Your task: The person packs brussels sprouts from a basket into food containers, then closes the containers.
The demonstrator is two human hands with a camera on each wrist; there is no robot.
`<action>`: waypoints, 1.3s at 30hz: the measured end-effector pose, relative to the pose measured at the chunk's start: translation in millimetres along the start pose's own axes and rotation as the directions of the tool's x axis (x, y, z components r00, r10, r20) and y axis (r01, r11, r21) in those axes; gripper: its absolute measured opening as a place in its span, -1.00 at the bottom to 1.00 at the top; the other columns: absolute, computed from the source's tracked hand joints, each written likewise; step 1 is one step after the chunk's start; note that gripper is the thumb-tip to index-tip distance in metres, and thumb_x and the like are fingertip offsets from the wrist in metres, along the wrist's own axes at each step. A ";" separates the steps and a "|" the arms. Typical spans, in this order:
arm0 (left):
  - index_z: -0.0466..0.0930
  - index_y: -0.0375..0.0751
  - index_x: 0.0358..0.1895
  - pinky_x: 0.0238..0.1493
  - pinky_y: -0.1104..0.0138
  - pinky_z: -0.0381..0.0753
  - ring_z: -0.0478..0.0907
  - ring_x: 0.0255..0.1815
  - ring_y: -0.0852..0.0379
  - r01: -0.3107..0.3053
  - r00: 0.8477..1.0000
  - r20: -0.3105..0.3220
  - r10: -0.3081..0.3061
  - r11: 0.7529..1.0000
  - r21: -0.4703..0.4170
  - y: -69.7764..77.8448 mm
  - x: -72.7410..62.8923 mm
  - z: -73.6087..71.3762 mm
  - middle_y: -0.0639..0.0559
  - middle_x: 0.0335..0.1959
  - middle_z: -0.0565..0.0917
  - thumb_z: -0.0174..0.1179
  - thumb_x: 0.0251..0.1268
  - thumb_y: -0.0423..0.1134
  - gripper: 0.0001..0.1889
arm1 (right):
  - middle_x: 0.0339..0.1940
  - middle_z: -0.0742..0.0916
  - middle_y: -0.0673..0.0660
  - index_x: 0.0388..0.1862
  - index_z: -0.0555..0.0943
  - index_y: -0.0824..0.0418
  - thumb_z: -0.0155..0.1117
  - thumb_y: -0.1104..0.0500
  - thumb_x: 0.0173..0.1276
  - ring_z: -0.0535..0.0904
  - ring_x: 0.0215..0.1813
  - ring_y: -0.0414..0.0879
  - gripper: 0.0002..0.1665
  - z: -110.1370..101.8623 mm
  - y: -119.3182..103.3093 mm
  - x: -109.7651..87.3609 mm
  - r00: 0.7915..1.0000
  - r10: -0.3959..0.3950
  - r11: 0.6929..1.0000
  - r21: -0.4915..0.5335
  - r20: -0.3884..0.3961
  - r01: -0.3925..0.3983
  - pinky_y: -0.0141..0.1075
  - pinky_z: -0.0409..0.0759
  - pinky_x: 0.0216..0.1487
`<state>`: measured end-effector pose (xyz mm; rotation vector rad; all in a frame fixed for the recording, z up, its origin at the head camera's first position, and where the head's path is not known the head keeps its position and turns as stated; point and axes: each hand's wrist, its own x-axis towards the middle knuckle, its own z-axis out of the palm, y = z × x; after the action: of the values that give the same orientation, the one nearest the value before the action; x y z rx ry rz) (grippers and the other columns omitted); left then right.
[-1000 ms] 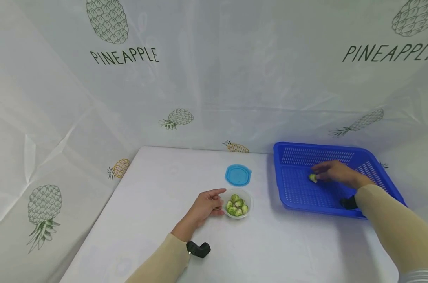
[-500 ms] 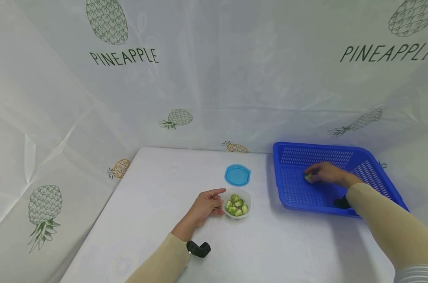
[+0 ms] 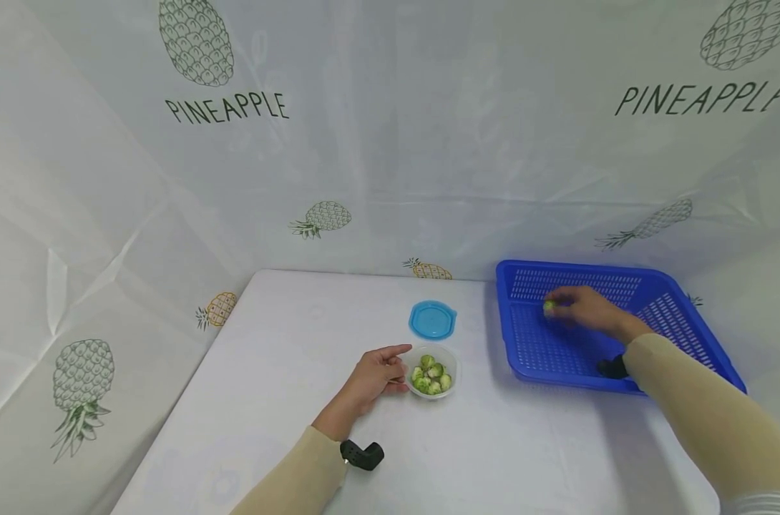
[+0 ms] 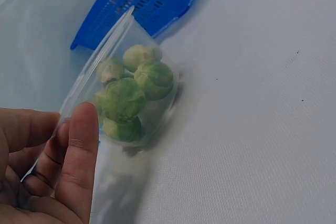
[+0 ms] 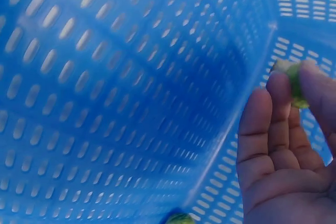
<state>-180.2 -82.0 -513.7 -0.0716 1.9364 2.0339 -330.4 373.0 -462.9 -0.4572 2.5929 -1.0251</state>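
Note:
My left hand (image 3: 377, 375) holds the left side of a small clear plastic container (image 4: 163, 106), thumb against its wall and index finger at the rim. Several Brussels sprouts (image 3: 431, 373) lie inside the container. Within the blue plastic basket (image 3: 538, 372), my right hand (image 3: 590, 309) pinches a single Brussels sprout (image 5: 296, 82) between thumb and fingers, raised off the basket floor. Another Brussels sprout (image 5: 180, 219) peeks in at the bottom edge of the right wrist view; in the head view the right hand or arm hides it.
Behind the container lies a light blue lid (image 3: 432, 320), flat on the white table (image 3: 300, 322). The basket's slotted walls rise around the right hand. A pineapple-print sheet (image 3: 429, 157) hangs along the table's back and left sides.
The right hand has moved left and slightly toward the back within the basket, carrying the pinched Brussels sprout. My left hand and the container have stayed put.

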 end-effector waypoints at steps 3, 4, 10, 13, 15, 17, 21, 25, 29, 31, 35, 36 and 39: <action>0.53 -0.22 0.47 -0.20 0.32 0.83 0.57 -0.33 0.17 -0.002 1.000 0.001 0.002 1.000 0.002 -0.2 -0.1 0.0 0.04 -0.22 0.48 0.14 0.48 -0.46 -0.48 | 0.35 0.62 0.39 0.41 0.55 0.33 0.31 0.07 0.56 0.62 0.27 0.26 -0.44 -0.9 -5.6 -1.9 1.000 0.004 1.000 0.005 -0.029 -0.004 0.11 0.72 0.21; 0.53 -0.22 0.47 -0.21 0.32 0.83 0.56 -0.33 0.17 -0.002 1.000 0.001 0.002 1.000 0.002 -0.3 -0.1 0.1 0.04 -0.22 0.48 0.14 0.48 -0.47 -0.48 | 0.37 0.61 0.38 0.42 0.55 0.30 0.32 0.05 0.56 0.60 0.30 0.28 -0.43 -1.2 -7.7 -2.4 0.999 0.014 1.000 0.012 -0.036 -0.013 0.13 0.70 0.24; 0.52 -0.24 0.47 -0.22 0.33 0.83 0.56 -0.34 0.17 -0.007 1.000 0.006 0.007 1.000 -0.001 0.0 -0.4 0.8 0.05 -0.24 0.49 0.13 0.48 -0.47 -0.48 | 0.44 0.55 0.42 0.48 0.47 0.31 0.32 -0.08 0.56 0.58 0.35 0.35 -0.30 -2.5 -16.6 -4.8 0.997 0.019 0.999 0.044 -0.071 -0.016 0.18 0.67 0.28; 0.52 -0.25 0.47 -0.22 0.32 0.83 0.56 -0.34 0.17 -0.008 1.000 0.008 0.008 1.000 -0.002 0.2 -0.6 1.2 0.05 -0.25 0.48 0.13 0.48 -0.47 -0.48 | 0.39 0.59 0.43 0.45 0.48 0.32 0.34 -0.02 0.55 0.57 0.34 0.35 -0.35 -2.9 -21.2 -6.5 0.994 -0.002 1.000 0.018 -0.110 0.004 0.24 0.64 0.28; 0.52 -0.25 0.47 -0.21 0.32 0.83 0.56 -0.34 0.17 -0.008 1.000 0.011 0.008 1.000 0.000 0.1 -0.7 1.2 0.05 -0.25 0.48 0.13 0.48 -0.47 -0.48 | 0.39 0.59 0.42 0.42 0.52 0.31 0.35 -0.01 0.55 0.58 0.34 0.37 -0.38 -3.4 -25.1 -7.8 0.991 0.000 1.000 0.013 -0.132 0.002 0.28 0.61 0.29; 0.52 -0.24 0.47 -0.21 0.32 0.83 0.56 -0.34 0.17 -0.008 1.000 0.013 0.008 1.000 -0.001 -0.1 -0.5 1.1 0.05 -0.25 0.48 0.14 0.48 -0.47 -0.48 | 0.43 0.57 0.42 0.43 0.53 0.28 0.34 -0.04 0.55 0.54 0.38 0.38 -0.37 -4.3 -29.1 -9.5 0.989 0.000 1.000 -0.009 -0.149 -0.002 0.32 0.57 0.31; 0.52 -0.24 0.47 -0.20 0.30 0.83 0.56 -0.33 0.17 -0.012 1.000 0.017 0.012 1.000 -0.004 -0.4 -0.8 0.7 0.04 -0.24 0.48 0.14 0.47 -0.46 -0.48 | 0.49 0.52 0.41 0.47 0.50 0.23 0.30 -0.09 0.57 0.52 0.41 0.38 -0.35 -7.1 -38.1 -13.3 0.987 0.030 1.000 0.010 -0.157 -0.029 0.35 0.53 0.35; 0.51 -0.25 0.48 -0.20 0.30 0.83 0.57 -0.34 0.17 -0.015 1.000 0.017 0.015 1.000 -0.001 -0.3 -0.7 0.6 0.04 -0.23 0.49 0.13 0.46 -0.47 -0.47 | 0.43 0.60 0.37 0.48 0.52 0.16 0.27 -0.19 0.57 0.62 0.31 0.32 -0.32 -9.7 -47.1 -17.5 0.985 0.055 0.998 0.028 -0.163 -0.051 0.33 0.56 0.32; 0.50 -0.25 0.48 -0.21 0.30 0.83 0.58 -0.34 0.17 -0.013 1.000 0.018 0.013 1.000 0.001 0.4 -0.8 1.5 0.04 -0.23 0.50 0.13 0.46 -0.47 -0.46 | 0.37 0.66 0.35 0.51 0.52 0.14 0.24 -0.24 0.57 0.64 0.29 0.33 -0.28 -11.0 -54.6 -23.0 0.984 0.048 0.999 0.028 -0.172 -0.044 0.36 0.54 0.32; 0.51 -0.25 0.48 -0.20 0.30 0.83 0.58 -0.34 0.17 -0.010 1.000 0.019 0.010 1.000 0.000 0.7 -0.9 1.8 0.04 -0.23 0.50 0.13 0.46 -0.47 -0.46 | 0.36 0.66 0.36 0.52 0.51 0.15 0.24 -0.21 0.58 0.64 0.30 0.35 -0.29 -11.0 -57.3 -25.4 0.983 0.044 0.999 0.033 -0.178 -0.039 0.36 0.54 0.34; 0.52 -0.24 0.47 -0.20 0.31 0.83 0.59 -0.34 0.17 -0.009 1.000 0.019 0.009 1.000 0.002 1.2 -1.3 2.3 0.04 -0.22 0.51 0.13 0.46 -0.47 -0.47 | 0.36 0.66 0.37 0.52 0.50 0.18 0.23 -0.16 0.60 0.63 0.31 0.35 -0.32 -10.0 -60.7 -28.6 0.982 0.035 0.999 0.043 -0.187 -0.028 0.34 0.56 0.34; 0.52 -0.24 0.47 -0.21 0.31 0.83 0.60 -0.34 0.17 -0.009 1.000 0.019 0.009 1.000 0.002 1.2 -1.3 2.3 0.04 -0.22 0.51 0.13 0.46 -0.47 -0.47 | 0.35 0.67 0.36 0.51 0.52 0.17 0.25 -0.16 0.60 0.64 0.30 0.34 -0.33 -9.8 -61.4 -29.0 0.981 0.035 0.999 0.042 -0.191 -0.027 0.32 0.57 0.34; 0.52 -0.24 0.47 -0.22 0.33 0.82 0.60 -0.34 0.17 -0.012 1.000 0.019 0.012 1.000 0.004 1.1 -1.4 2.2 0.03 -0.22 0.50 0.13 0.47 -0.46 -0.48 | 0.34 0.68 0.35 0.49 0.53 0.17 0.26 -0.16 0.58 0.65 0.29 0.33 -0.33 -9.6 -64.2 -31.2 0.980 0.025 0.999 0.049 -0.198 -0.015 0.28 0.60 0.32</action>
<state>-178.7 -80.1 -512.1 -0.0394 1.9341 2.0308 -294.9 346.8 -406.0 -0.3311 2.7331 -1.1775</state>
